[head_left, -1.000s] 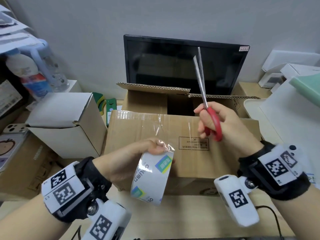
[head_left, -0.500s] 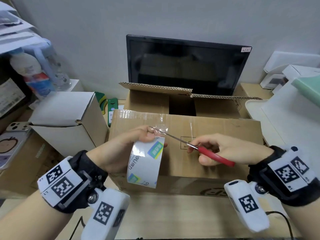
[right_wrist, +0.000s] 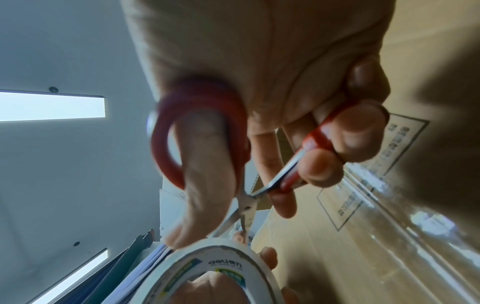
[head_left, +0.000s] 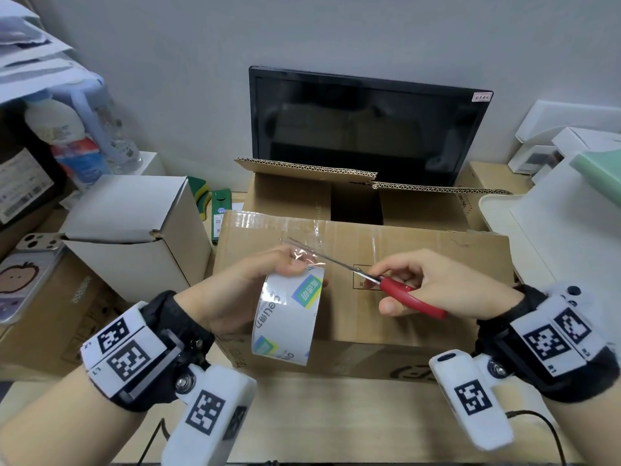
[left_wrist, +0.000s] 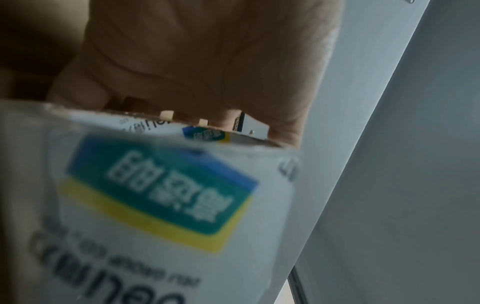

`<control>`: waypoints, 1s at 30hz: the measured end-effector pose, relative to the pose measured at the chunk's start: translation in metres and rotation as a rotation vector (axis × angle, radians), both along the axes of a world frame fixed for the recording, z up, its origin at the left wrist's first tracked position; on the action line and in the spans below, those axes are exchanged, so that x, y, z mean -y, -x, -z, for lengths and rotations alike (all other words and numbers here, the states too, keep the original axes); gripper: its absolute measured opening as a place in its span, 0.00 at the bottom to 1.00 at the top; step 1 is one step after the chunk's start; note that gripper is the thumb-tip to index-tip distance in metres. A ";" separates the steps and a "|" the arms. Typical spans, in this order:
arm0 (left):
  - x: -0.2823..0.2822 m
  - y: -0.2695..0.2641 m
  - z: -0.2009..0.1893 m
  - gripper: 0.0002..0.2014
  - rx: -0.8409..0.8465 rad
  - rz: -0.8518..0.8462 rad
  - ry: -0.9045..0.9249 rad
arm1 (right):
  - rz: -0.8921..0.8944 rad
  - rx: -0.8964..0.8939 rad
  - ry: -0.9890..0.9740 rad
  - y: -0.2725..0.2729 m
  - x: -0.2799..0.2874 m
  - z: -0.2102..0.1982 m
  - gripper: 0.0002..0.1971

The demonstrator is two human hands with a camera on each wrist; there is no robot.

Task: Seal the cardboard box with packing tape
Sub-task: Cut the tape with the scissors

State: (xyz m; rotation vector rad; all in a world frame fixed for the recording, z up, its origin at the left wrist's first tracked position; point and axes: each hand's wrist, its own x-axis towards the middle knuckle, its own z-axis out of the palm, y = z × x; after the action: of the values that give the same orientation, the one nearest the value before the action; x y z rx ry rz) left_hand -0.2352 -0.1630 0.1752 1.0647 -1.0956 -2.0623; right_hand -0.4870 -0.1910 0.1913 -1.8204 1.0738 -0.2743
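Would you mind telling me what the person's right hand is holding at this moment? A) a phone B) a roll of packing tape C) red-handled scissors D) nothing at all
C: the right hand has its fingers through the loops of the red-handled scissors, whose blades reach toward the clear strip above the tape roll held in the left hand.

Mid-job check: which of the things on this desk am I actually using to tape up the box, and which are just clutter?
In use:
- brown cardboard box, clear tape already on its top
- white roll of packing tape, gripped by left hand
- red-handled scissors, held by right hand, blades at the tape strip

Lying about:
- black monitor
- white carton
- open cardboard box behind
- plastic bottle
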 end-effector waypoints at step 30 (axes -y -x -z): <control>0.004 -0.005 0.005 0.21 -0.088 -0.050 0.006 | -0.032 -0.101 0.006 0.002 -0.006 -0.002 0.24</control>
State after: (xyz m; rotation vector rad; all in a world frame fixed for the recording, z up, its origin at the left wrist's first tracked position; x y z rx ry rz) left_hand -0.2300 -0.1673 0.1698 0.9786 -1.0210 -2.0447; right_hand -0.4885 -0.1851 0.1931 -1.8713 1.1137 -0.1683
